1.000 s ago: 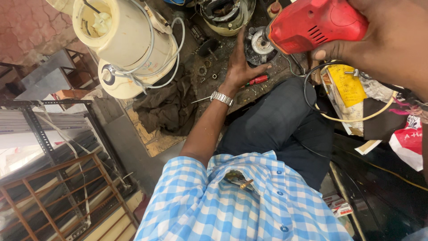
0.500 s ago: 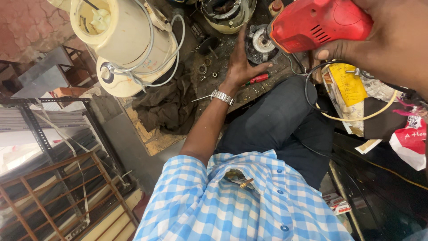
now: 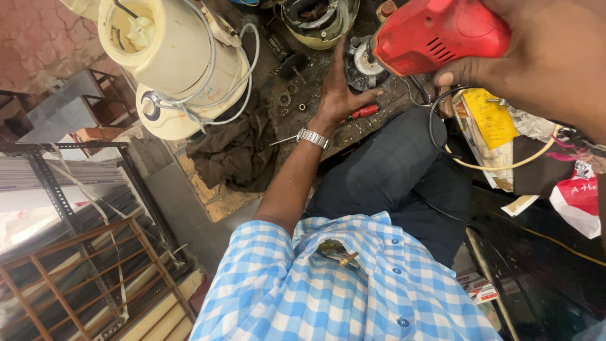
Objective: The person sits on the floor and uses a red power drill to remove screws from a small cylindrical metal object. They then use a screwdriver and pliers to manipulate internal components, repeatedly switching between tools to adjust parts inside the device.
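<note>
My right hand [image 3: 555, 57] grips a red power drill [image 3: 442, 31] at the top right, its nose pointing at a round metal part [image 3: 365, 60] on the cluttered bench. My left hand [image 3: 338, 95], with a metal wristwatch [image 3: 314, 137], lies flat on the bench, fingers spread and holding nothing. It sits just left of the round part. A red-handled screwdriver [image 3: 361, 113] lies beside its thumb. A black cable [image 3: 435, 126] loops down from the drill over my dark trousers.
Two cream mixer bases [image 3: 183, 57] wrapped in white cord stand at the upper left beside a dark cloth [image 3: 237, 151]. An open motor housing [image 3: 319, 19] sits at the top. Yellow paper [image 3: 489, 117] and a red-and-white bag [image 3: 577, 196] lie right. A metal rack [image 3: 76, 252] stands lower left.
The view shifts very slightly. Both hands, the drill and the things on the bench stay where they were.
</note>
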